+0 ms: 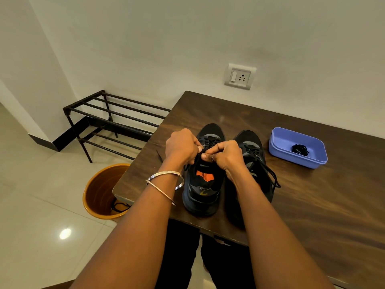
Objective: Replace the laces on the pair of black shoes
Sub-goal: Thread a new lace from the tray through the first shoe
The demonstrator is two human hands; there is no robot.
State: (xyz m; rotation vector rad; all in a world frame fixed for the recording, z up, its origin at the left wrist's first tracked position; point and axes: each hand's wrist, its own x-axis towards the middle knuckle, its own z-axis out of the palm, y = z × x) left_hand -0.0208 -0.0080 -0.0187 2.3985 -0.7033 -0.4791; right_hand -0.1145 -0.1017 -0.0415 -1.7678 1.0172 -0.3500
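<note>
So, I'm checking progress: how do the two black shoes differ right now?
The left shoe has both hands, left hand and right hand, pinching its lace at the top eyelets; the right shoe is untouched, its lace trailing loose onto the table. Both stand upright, toes toward the wall.

1. Dark wooden table (270,126) is carrying everything.
2. Left shoe (203,184) is sitting on it, near the front edge.
3. Right shoe (253,161) is standing just right of the left shoe.
4. Blue tub (279,147) is resting further right of the left shoe.
</note>
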